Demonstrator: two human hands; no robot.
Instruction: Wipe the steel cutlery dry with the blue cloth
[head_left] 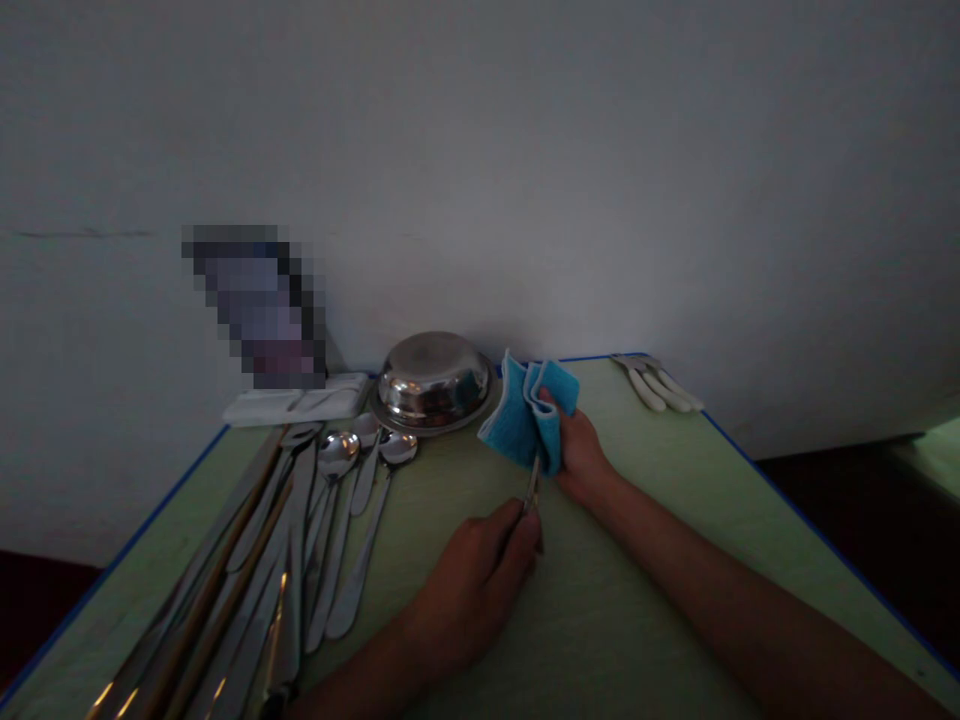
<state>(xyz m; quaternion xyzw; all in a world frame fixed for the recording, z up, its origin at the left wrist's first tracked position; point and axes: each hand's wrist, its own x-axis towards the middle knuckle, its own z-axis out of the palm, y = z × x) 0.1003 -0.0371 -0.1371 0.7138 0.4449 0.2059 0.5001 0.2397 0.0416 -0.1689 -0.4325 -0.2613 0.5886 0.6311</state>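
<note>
Metal utensil [533, 484] sits above the middle of the table [450, 482], grasped by the left hand [480, 570], its far end hidden at the folded blue cloth [510, 415] clasped in the right hand [583, 445]. Wiping of this piece appears under way. White-handled cutlery [651, 385] at far right is probably finished; the cutlery pile [301, 500] on the left probably remains.

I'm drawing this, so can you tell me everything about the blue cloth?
The cloth is bright blue with a paler edge and looks soft, like a towel. It's folded and bunched in the right hand, just right of the shiny bowl. A thin metal utensil, held by the left hand, meets its lower part; the utensil's far end is hidden.
</note>
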